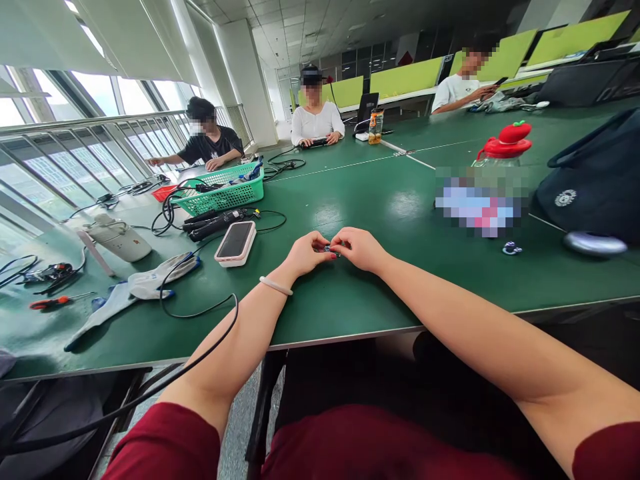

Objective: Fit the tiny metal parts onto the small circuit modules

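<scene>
Both my hands meet over the green table (350, 200), a little in from its front edge. My left hand (306, 254) and my right hand (361, 248) are each pinched on a small dark part (331, 250) held between their fingertips; most of it is hidden by my fingers. A pale band circles my left wrist. A phone in a pink-and-white case (235, 243) lies flat just left of my left hand. A small dark ring-shaped piece (512, 249) rests on the table to the right.
A green basket (226, 191) with cables, black tools (215, 223), white gloves (135, 290), a red-handled screwdriver (50, 302) and a white jug (117, 238) lie left. A red-lidded bottle (503, 150) and dark bag (595, 183) stand right. Three people sit at the far side.
</scene>
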Demonstrator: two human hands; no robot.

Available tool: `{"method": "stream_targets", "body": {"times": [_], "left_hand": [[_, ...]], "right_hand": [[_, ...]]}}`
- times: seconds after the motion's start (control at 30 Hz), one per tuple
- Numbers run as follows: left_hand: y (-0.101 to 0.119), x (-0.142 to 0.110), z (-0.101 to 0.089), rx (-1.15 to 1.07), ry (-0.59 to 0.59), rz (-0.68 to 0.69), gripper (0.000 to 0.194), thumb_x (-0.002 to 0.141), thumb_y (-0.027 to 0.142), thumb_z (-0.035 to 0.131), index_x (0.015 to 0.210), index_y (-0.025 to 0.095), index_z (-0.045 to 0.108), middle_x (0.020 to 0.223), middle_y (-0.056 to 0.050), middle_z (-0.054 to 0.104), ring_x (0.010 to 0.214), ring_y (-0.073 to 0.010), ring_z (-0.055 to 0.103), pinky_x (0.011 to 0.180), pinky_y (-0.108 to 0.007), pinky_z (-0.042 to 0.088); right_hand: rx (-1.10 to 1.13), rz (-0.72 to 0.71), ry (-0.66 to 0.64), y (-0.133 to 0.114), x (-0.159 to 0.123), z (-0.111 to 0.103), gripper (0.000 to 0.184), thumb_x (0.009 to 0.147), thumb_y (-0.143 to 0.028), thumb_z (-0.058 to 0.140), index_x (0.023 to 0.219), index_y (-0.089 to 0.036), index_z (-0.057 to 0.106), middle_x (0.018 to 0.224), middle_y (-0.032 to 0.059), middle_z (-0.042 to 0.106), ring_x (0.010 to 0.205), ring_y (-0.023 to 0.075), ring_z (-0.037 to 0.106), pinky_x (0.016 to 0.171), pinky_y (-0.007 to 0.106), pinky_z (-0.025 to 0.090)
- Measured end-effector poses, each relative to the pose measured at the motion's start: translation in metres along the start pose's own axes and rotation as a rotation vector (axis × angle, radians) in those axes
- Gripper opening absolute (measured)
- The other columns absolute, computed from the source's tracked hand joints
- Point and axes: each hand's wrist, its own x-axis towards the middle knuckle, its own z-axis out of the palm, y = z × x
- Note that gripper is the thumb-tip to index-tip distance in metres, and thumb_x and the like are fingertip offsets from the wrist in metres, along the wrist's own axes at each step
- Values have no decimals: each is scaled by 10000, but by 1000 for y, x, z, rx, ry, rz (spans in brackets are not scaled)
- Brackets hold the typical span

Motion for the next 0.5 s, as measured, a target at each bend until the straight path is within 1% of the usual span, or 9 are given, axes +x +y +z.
{"method": "stream_targets", "body": {"times": [0.13, 0.23, 0.3, 0.33, 0.4, 0.47, 0.5], "left_hand": [[-1, 0, 0, -93, -27, -32, 375, 536, 310, 810, 771, 155, 562, 703, 10, 614, 652, -114, 566, 669, -288, 456], [-1, 1, 0, -110, -41, -36, 370, 539, 308, 807, 767, 154, 560, 712, 7, 615, 660, -113, 569, 671, -286, 456], [-2, 1, -1, -108, -42, -27, 368, 545, 312, 805, 773, 154, 564, 726, 1, 623, 664, -112, 568, 674, -286, 458], [-3, 2, -1, -103, -37, -22, 368, 549, 316, 804, 779, 154, 566, 736, -4, 629, 668, -113, 569, 677, -287, 460], [-6, 2, -2, -74, -10, -24, 370, 557, 323, 801, 793, 154, 571, 754, -13, 637, 680, -117, 574, 686, -290, 463], [-10, 3, -4, -32, 23, -45, 374, 562, 322, 798, 814, 156, 577, 764, -20, 642, 694, -123, 582, 692, -292, 466], [-12, 4, -5, -13, 37, -58, 376, 564, 320, 797, 824, 157, 581, 767, -22, 643, 700, -127, 586, 692, -292, 466]], "right_hand": [[-44, -50, -9, -3, -1, -1, 146, 858, -213, 563, 813, -174, 697, 832, 47, 644, 731, 144, 556, 691, 263, 405], [-47, -68, -23, -5, -2, -1, 164, 867, -194, 542, 842, -181, 703, 876, 52, 656, 772, 150, 573, 724, 266, 420], [-31, -57, -9, -6, -2, -1, 165, 864, -185, 537, 850, -183, 701, 881, 50, 657, 785, 151, 576, 729, 263, 424], [-27, -37, 4, -5, -1, -2, 165, 863, -184, 535, 853, -184, 700, 876, 49, 656, 786, 151, 574, 727, 261, 424], [-58, 49, 11, -2, 0, -4, 173, 863, -186, 526, 863, -188, 699, 869, 43, 656, 778, 149, 569, 721, 258, 422], [-127, 161, -34, 5, 1, -6, 178, 860, -197, 526, 867, -196, 703, 865, 36, 662, 757, 147, 564, 713, 262, 420], [-147, 194, -70, 9, 1, -7, 160, 845, -204, 548, 845, -197, 708, 849, 33, 666, 732, 147, 562, 694, 265, 419]]}}
